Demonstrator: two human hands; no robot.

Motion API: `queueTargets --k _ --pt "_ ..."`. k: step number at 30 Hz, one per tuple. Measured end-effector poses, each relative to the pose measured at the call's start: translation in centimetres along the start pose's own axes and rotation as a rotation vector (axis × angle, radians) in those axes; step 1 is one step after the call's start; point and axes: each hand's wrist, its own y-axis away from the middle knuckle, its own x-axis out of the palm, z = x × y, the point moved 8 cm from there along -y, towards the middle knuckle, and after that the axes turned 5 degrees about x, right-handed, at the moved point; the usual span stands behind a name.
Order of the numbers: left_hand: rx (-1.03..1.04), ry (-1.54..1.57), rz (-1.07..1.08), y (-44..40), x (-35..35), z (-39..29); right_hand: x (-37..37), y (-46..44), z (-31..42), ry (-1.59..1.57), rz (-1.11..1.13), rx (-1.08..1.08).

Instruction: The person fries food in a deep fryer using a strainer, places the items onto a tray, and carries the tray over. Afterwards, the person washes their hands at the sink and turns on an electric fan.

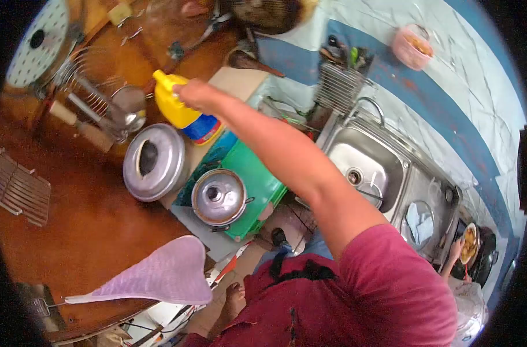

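My right hand [194,95] is closed on the handle of a yellow jug [180,113] with a blue and red label, at the upper left. The jug appears upright at the edge of a pale board, beside a round metal lidded pot [153,162] with a dark knob. Nearer to me, a smaller lidded pot [219,196] rests on a green surface [252,168]. My right arm stretches across the view from its maroon sleeve and covers part of the counter. My left hand is out of view.
A steel sink [362,151] with a tap and drainer lies right of my arm. Utensils and wire racks [21,185] hang on the brown wooden wall. A pink basket [412,47] hangs above. At far right, another person's hand [457,247] is at a dish of food [469,246].
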Motion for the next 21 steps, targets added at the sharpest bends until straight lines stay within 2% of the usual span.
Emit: queueTargets --k 2,3,5,6,7,8,9,10,11,13,15,16,18,19,20,21 --pt "0.447 -0.606 -0.296 -0.2 -2.0 -3.6 0.2 -2.4 -0.9 -0.055 -0.003 -0.060" --pt "0.441 -0.619 -0.298 -1.3 -1.3 -4.3 0.5 -1.9 -0.9 -0.207 0.061 -0.034" --pt "0.075 -0.464 -0.497 -3.8 0.1 -2.9 -1.3 2.6 -0.2 -0.287 0.265 0.088" --pt "0.509 -0.656 -0.764 -2.3 -0.1 -4.4 -2.6 3.3 -0.4 -0.305 0.257 0.057" --pt "0.502 -0.656 -0.769 -2.9 -0.2 -4.2 -4.0 4.3 -1.5 -0.309 0.255 0.064" --pt "0.764 -1.177 -0.589 -3.8 3.3 -6.3 -5.8 5.8 -2.3 -0.323 0.288 -0.011" --pt "1.004 -1.689 -0.342 -4.1 9.2 -5.1 -7.8 7.8 -3.1 -0.337 0.318 -0.085" --pt "0.989 -1.694 -0.338 -3.7 11.1 -3.7 -10.1 10.0 -5.2 -0.309 0.280 -0.057" --pt "0.742 -1.151 -0.605 -5.6 17.7 -2.2 -12.6 12.6 -7.6 -0.281 0.241 -0.024" --pt "0.739 -1.328 -0.597 -9.4 25.4 -1.4 -17.5 16.8 -14.5 -0.236 0.208 -0.014" --pt "0.724 -1.339 -0.394 -15.0 32.0 -0.8 -22.8 21.9 -22.4 -0.279 0.069 0.141" --pt "0.968 -1.637 -0.262 -17.5 36.9 -0.9 -25.3 23.6 -27.8 -0.273 0.024 0.242" --pt "0.851 -1.554 -0.145 -22.5 45.8 1.8 -30.0 29.3 -33.9 -0.374 -0.179 0.297" --pt "0.699 -1.578 -0.083 -27.3 46.5 1.6 -32.1 31.6 -36.8 -0.375 -0.317 0.308" --pt "0.814 -1.761 0.049 -30.3 50.7 2.4 -33.5 34.2 -38.1 -0.435 -0.419 0.397" --pt "0.880 -1.655 0.121 -32.9 53.9 3.2 -34.7 36.7 -39.3 -0.495 -0.520 0.486"
